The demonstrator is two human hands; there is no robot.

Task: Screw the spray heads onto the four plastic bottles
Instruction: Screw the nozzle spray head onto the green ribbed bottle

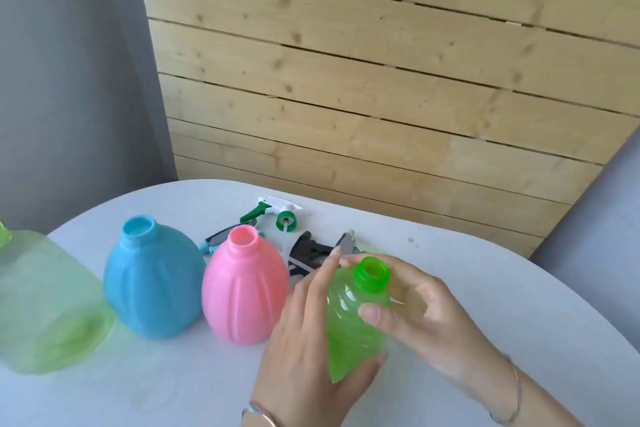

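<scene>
Head view: the white table [485, 288] carries it all. Near left sits the big pale green bottle [45, 302], then the blue bottle [152, 284] and pink bottle [242, 291], upright, necks open, lined up for capping. Right of them, left hand [301, 340] and right hand [429, 305] both clasp the clear green bottle [353, 326], tilted, threaded neck bare, probably steadied for fitting. Spray heads [285, 220] lie farther back, unfitted

left hand [301, 340], right hand [426, 312], both gripping bottle [349, 333]
</scene>
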